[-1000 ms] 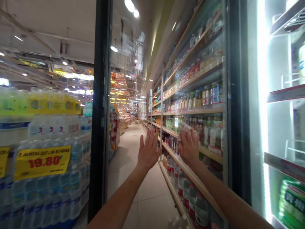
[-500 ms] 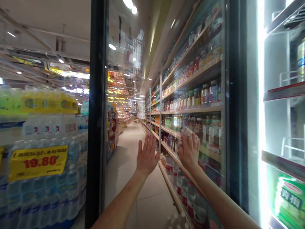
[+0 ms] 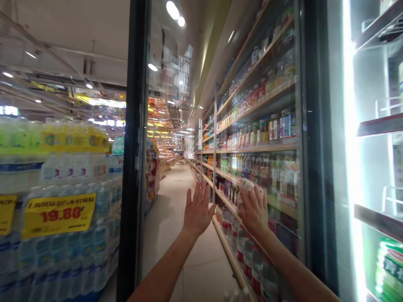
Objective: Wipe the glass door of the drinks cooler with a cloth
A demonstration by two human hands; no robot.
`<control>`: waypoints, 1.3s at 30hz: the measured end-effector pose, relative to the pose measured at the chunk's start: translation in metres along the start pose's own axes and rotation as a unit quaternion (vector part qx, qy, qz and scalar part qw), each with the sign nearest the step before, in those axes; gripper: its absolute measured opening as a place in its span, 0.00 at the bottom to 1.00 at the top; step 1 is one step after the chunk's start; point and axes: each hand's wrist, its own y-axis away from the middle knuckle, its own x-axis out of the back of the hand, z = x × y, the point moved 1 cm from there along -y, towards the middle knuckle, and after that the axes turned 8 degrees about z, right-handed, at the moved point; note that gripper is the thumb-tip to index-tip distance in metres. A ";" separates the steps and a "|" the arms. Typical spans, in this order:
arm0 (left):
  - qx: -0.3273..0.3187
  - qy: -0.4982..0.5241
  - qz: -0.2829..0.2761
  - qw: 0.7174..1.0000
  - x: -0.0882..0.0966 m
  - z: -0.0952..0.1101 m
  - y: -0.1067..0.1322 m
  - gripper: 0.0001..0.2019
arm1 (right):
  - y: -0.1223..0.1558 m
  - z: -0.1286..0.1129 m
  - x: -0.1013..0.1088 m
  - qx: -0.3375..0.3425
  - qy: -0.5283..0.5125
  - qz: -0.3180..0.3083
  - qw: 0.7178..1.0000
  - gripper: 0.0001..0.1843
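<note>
A glass door (image 3: 171, 251) with a dark frame stands in front of me, and shelves of bottles show through it or in its reflection. My left hand (image 3: 197, 214) is raised toward the pane with its fingers spread and flat, holding nothing. To its right, my right hand (image 3: 254, 212) keeps a crumpled white cloth (image 3: 246, 184) under its fingers, pressed at the glass. Most of the cloth is hidden by the fingers; whether it is cloth or paper is hard to tell.
Stacked packs of bottled water (image 3: 63, 251) stand at the left with a yellow price sign (image 3: 58, 214). On the right are a lit cooler's shelf edges (image 3: 379, 220) and a green package (image 3: 390, 268). The door's dark left edge (image 3: 132, 167) stands upright between.
The whole view has shifted slightly, so the door, shelves and both hands appear a little farther right and the hands lower. Both hands keep the same pose, the cloth still under the right one.
</note>
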 end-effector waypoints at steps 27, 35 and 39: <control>-0.003 0.001 -0.011 1.000 0.027 -0.074 0.071 0.29 | 0.015 -0.073 0.005 0.137 -0.129 -0.060 0.980 0.24; -0.006 -0.031 -0.028 0.999 0.033 -0.082 0.084 0.31 | -0.026 -0.084 -0.007 0.085 -0.079 -0.028 0.993 0.24; -0.009 -0.038 -0.033 0.999 0.035 -0.085 0.086 0.30 | -0.040 -0.087 -0.012 0.128 -0.101 -0.035 0.986 0.24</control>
